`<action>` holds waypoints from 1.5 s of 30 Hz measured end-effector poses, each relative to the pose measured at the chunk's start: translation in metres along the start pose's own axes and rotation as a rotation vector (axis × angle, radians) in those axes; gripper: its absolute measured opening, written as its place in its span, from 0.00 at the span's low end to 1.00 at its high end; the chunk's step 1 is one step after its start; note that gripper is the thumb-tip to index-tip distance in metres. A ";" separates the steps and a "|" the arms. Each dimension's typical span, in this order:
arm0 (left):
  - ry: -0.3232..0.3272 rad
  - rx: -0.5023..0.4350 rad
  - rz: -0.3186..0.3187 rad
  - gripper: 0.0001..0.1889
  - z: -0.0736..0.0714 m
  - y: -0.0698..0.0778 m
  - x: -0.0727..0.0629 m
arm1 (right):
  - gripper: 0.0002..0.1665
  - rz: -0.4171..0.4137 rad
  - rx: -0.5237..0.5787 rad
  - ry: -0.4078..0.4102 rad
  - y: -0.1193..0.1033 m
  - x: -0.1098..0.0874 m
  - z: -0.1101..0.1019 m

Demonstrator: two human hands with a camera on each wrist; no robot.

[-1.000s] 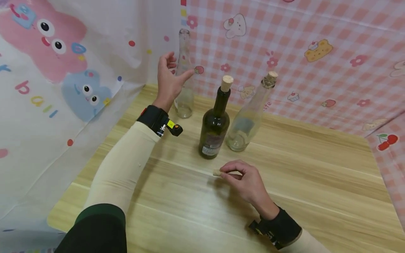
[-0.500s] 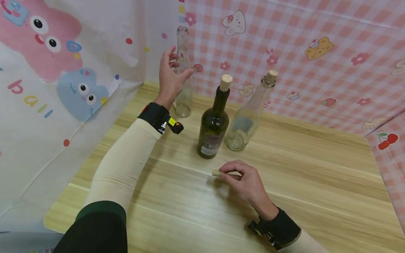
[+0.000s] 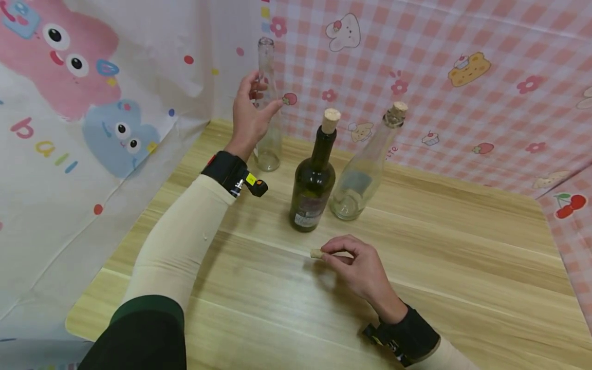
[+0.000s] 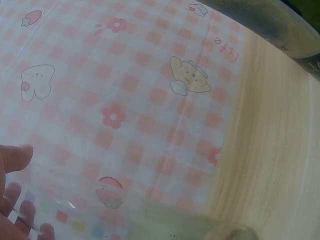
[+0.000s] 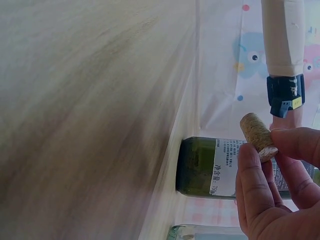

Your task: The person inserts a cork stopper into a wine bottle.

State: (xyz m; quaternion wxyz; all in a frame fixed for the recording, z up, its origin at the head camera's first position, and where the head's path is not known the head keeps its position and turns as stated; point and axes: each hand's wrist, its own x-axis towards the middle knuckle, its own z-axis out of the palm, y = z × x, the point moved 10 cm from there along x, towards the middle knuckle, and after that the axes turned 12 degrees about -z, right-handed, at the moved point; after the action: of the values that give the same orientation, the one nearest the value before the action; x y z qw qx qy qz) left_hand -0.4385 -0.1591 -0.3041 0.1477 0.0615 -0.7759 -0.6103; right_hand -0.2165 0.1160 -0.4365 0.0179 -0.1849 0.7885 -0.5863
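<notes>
My left hand (image 3: 252, 115) is at the tall uncorked clear glass bottle (image 3: 269, 149) at the back left. Its fingers curve loosely beside the neck and shoulder, with the thumb extended apart from them. In the left wrist view several fingertips (image 4: 26, 215) show at the glass, at the lower left. My right hand (image 3: 358, 262) pinches a small cork (image 3: 316, 253) between thumb and fingers above the table. The right wrist view shows this cork (image 5: 257, 135) tilted, one end towards the palm.
A dark green bottle (image 3: 312, 190) with a cork (image 3: 330, 121) in its mouth stands mid-table. Right behind it is a clear bottle (image 3: 358, 187), also corked. The wooden table (image 3: 259, 298) meets a pink checked cloth (image 3: 462, 128) at the back and a white printed sheet (image 3: 185, 97) at the left.
The left fingers have curled slightly more beside the clear bottle. My right hand keeps hold of the cork in nearly the same place. The head view has shifted slightly.
</notes>
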 end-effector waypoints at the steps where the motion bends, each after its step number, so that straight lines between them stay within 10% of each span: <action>1: 0.001 0.009 0.003 0.33 0.000 0.000 0.000 | 0.07 0.002 0.000 -0.001 0.000 0.000 0.000; 45: -0.077 0.040 0.006 0.33 -0.007 0.000 -0.029 | 0.08 0.000 -0.009 -0.028 -0.005 0.002 0.012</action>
State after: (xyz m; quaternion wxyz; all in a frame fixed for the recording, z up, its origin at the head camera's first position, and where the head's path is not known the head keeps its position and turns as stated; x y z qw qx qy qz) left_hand -0.4087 -0.1574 -0.3073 0.1182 0.0386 -0.7932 -0.5961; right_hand -0.2140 0.1038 -0.4354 0.0282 -0.1931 0.7908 -0.5802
